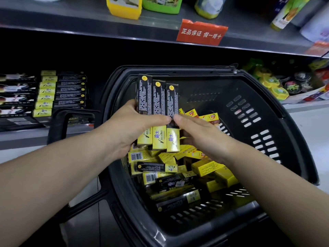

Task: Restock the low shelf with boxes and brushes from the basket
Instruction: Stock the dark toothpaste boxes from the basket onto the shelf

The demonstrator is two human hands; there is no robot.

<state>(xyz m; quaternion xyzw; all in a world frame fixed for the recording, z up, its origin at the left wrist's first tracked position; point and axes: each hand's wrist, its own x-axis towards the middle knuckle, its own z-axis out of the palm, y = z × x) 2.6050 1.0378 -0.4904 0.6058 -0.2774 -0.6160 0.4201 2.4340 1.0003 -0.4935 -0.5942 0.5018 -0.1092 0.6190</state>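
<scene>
**Three boxes held over the basket, low shelf at far left**

Setting: a shop aisle with a pale floor. A grey upper shelf runs across the top, carrying a yellow tub, bottles and a red tag with white characters. Beneath it, at far left, the low shelf bears shelved boxes, black and yellow, stacked flat in neat columns. At far right a further shelf holds yellow-lidded tins.

A black slotted basket stands in the centre, its handle folded down on the left. Loose boxes lie jumbled in its near left part.

The held boxes, three long black-and-yellow ones, stand side by side, yellow ends near, raised above the loose boxes and inside the basket's rim. The left hand grips them from the left, thumb laid across their faces, fingers behind. The right hand meets them from the right: its thumb tip presses the rightmost box, just beside the left thumb, with its fingers curled under and hidden behind the boxes
</scene>
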